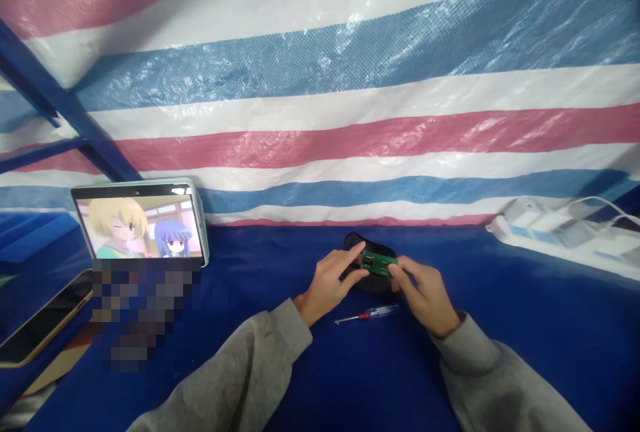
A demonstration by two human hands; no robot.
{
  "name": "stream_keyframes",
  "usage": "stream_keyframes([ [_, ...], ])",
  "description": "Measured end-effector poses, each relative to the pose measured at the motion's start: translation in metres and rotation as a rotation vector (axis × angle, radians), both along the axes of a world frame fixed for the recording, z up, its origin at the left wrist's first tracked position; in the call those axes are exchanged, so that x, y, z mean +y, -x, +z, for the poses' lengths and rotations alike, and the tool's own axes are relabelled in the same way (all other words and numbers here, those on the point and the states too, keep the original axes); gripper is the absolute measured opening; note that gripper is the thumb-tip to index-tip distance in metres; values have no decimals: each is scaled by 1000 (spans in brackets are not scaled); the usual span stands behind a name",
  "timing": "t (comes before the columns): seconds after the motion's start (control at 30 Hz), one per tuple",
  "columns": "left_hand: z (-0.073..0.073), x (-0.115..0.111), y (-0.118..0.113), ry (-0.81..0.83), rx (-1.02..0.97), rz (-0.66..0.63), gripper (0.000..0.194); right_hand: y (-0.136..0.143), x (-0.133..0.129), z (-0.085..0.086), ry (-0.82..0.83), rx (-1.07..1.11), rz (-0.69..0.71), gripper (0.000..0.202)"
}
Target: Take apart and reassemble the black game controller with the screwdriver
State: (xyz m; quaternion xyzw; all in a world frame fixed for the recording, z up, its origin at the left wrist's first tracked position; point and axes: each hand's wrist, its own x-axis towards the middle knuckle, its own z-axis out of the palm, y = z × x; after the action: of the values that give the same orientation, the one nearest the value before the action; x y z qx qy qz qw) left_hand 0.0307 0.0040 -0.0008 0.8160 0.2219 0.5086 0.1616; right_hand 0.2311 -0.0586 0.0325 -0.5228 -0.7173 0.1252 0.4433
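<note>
Between my two hands is a small green circuit board with dark parts on its face. My left hand pinches its left end between thumb and forefinger. The right end is gripped by the thumb and fingers of my right hand. Just behind and below the board lies a black rounded shell, partly covered by the board and fingers; its exact kind cannot be made out. A small screwdriver with a clear handle and red collar rests on the blue table surface, nearer to me than the board.
At the left a tablet stands upright showing a cartoon, with a phone lying beside it. A white power strip with several plugs and cables sits at the right. Striped plastic sheeting hangs behind the table.
</note>
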Motion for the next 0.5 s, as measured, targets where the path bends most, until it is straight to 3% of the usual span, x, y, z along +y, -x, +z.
stream_keyframes([
  [0.13, 0, 0, -1, 9, 42, 1, 47, -1, 1, -2, 14, 16, 3, 44],
  [0.27, -3, 1, -1, 6, 29, 22, 41, -1, 3, -7, -35, 24, -67, 24],
  [0.37, -4, 2, -2, 8, 3, 38, 39, -2, 4, -12, -116, 7, -100, 39],
  [0.5, -5, 1, -2, 27, -18, 56, 37, -3, 6, -16, -173, -35, -82, 37],
])
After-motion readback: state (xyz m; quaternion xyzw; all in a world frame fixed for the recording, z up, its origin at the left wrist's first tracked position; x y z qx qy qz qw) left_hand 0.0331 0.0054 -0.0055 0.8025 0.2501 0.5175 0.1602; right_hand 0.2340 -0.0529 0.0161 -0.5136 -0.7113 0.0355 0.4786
